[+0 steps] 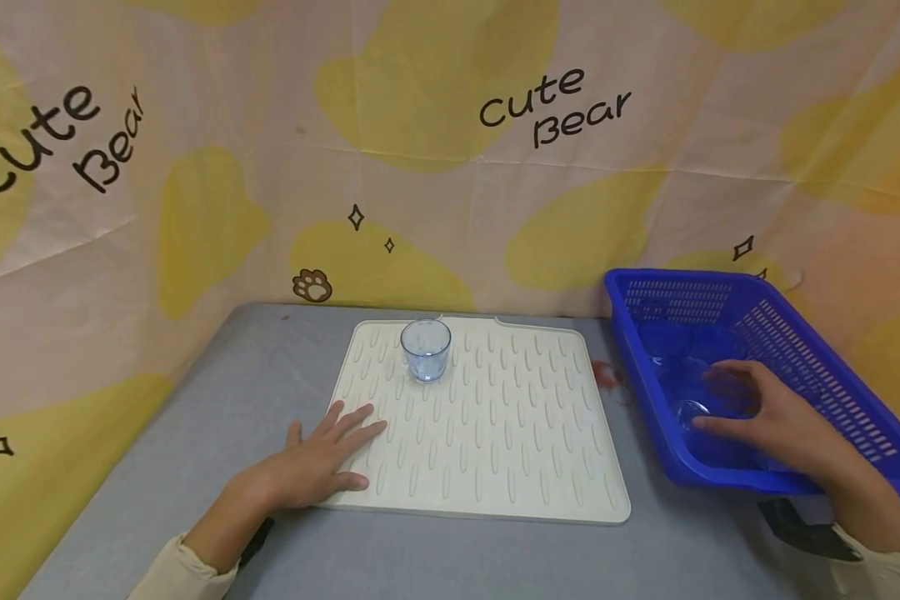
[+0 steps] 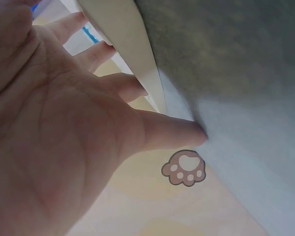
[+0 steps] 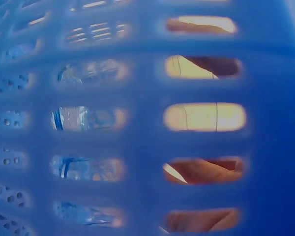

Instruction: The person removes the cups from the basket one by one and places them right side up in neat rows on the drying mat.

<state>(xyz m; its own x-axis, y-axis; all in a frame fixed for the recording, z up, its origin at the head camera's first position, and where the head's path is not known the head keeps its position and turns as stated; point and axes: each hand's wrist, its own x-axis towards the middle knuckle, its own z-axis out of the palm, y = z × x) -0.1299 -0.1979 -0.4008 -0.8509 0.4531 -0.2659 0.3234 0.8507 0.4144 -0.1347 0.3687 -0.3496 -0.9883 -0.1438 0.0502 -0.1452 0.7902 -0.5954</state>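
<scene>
My left hand (image 1: pixel 311 467) rests with spread fingers on the left edge of a white drying mat (image 1: pixel 495 433). In the left wrist view its thumb (image 2: pixel 177 132) touches the grey tabletop beside the mat. Toward the mat's back left a clear bluish glass (image 1: pixel 426 354) stands upright. My right hand (image 1: pixel 780 421) reaches over the near side of a blue plastic basket (image 1: pixel 645 375), thumb and fingers apart above glassware (image 1: pixel 692 410) inside. Through the basket's slots, the right wrist view shows a glass (image 3: pixel 71 118) and parts of the hand (image 3: pixel 201 172).
The grey tabletop (image 1: pixel 195 442) carries the mat in the middle and the basket at the right. A patterned cloth (image 1: pixel 450 192) hangs right behind the table. The basket's slotted wall rises between the right wrist camera and the glassware.
</scene>
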